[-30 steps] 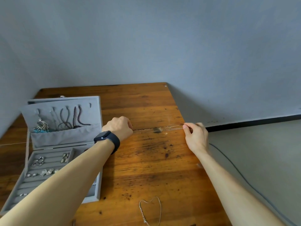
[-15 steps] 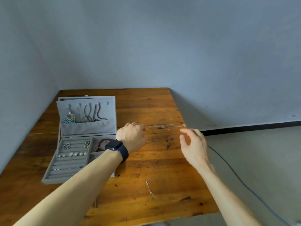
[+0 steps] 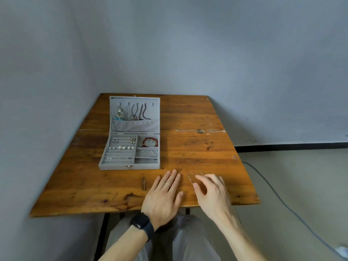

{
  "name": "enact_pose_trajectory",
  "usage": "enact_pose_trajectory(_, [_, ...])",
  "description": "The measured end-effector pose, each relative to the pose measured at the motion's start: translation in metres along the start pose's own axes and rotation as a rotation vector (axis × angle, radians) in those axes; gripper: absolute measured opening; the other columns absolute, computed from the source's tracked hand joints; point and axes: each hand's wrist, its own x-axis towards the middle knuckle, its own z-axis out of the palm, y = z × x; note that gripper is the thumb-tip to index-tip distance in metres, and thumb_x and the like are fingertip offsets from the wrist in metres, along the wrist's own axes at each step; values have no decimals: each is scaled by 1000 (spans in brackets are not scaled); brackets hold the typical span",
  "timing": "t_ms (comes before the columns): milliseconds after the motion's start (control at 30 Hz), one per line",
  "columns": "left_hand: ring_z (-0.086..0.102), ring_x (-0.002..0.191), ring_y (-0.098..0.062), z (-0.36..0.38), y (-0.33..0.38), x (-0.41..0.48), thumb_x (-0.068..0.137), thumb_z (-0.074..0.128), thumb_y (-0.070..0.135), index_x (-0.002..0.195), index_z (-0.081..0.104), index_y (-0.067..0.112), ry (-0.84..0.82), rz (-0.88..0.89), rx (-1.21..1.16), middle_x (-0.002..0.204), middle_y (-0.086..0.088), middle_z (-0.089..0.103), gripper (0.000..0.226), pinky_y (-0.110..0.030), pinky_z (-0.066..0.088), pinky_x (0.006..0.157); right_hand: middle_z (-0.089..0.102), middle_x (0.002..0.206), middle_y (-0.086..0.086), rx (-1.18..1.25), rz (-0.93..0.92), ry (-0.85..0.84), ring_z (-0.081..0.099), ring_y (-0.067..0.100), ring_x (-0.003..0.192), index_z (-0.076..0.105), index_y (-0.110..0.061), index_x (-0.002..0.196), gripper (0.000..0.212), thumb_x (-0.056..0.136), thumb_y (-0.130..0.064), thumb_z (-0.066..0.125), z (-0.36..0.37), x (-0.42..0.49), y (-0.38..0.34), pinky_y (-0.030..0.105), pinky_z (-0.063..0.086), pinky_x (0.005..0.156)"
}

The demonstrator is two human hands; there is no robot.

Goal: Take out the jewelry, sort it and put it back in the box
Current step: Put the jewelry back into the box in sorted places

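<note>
Setting: we see grey walls meeting in a corner behind a wooden table at frame centre; pale floor at right.
Jewelry box: we find it left of centre on the table, grey, lid laid open and leaning back toward the wall.
Lid contents: we note hanging necklaces and an ornate pendant above a fabric pocket.
Tray, left compartment: we count rows of small earrings set in ring slots.
Tray, right compartments: a red beaded bracelet in the upper one; a thin silver piece in the one below.
Watch: dark, on the left wrist, bottom centre of frame.
Left hand: we record it flat, palm down, fingers spread wide on the table near the front edge, holding nothing; a ring shows on one finger.
Looped chain: thin, silver, lying on the table just right of the left hand, at the right hand's fingertips.
Right hand: fingers curled, narrow pinch posture over the looped chain; we cannot tell whether thumb and forefinger actually grip it.
Straight chain: stretched in a line on the table, right of the box, well apart from both hands.
Cable: dark, running across the floor at lower right.
</note>
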Motion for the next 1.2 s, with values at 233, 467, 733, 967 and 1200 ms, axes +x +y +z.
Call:
enact_pose_trajectory(233, [-9,152,-10,0,3,-1,101,4,55,159,3,27,-31,-14,49,166,8,-2,65,-36,-6,124,61,106,-3,-230,-1,-137,53,19,100,62,-25,102,14,100,-35,52,8,14,-18,32,44,84])
enact_pose_trajectory(467, [-9,152,-12,-6,6,-1,103,7,53,159,2,26,-68,-24,24,166,8,-3,63,-37,-7,124,63,109,5,-248,-29,-271,57,21,99,50,-15,109,12,105,-22,41,1,20,-20,29,45,79])
enact_pose_trajectory(733, [5,153,-14,-13,6,4,101,21,53,158,17,25,-69,-24,-35,166,5,14,64,-38,2,125,66,103,-17,73,302,-333,60,7,95,60,-32,111,12,100,-28,57,-47,31,15,22,43,74])
enact_pose_trajectory(967, [34,140,-27,-28,20,41,101,34,42,150,31,21,-81,21,33,154,-8,36,54,-42,27,117,70,89,-20,252,358,-223,62,0,94,69,-37,90,14,94,-24,66,-84,62,39,28,46,80])
enact_pose_trajectory(1200, [17,150,-26,-30,29,123,102,31,42,157,17,27,-175,19,4,164,-6,19,58,-47,16,122,75,86,-9,399,372,-107,72,9,71,70,-30,95,14,95,-18,64,-95,108,74,41,57,85])
